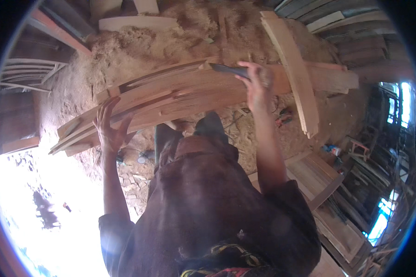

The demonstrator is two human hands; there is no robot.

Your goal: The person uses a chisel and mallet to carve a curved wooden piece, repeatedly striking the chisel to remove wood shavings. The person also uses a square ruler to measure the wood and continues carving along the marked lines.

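Long wooden boards (185, 99) lie across in front of me, several of them side by side or stacked. My left hand (110, 129) is at their left part, fingers spread and resting against the edges of the wood. Farther right, my right hand (259, 83) is closed around a dark grey, flat blade-like tool (229, 69), whose exact kind I cannot make out. The tool points left, over the far edge of the boards, toward a pale block-like wood end (207, 66). Blur softens the right hand a little.
Another plank (293, 69) crosses the boards' right part. Sawdust and shavings (171, 44) cover the ground. Stacked timber stands at far left and far right (365, 46). Nearer on the right are wooden panels (314, 173). Bright light fills the lower left.
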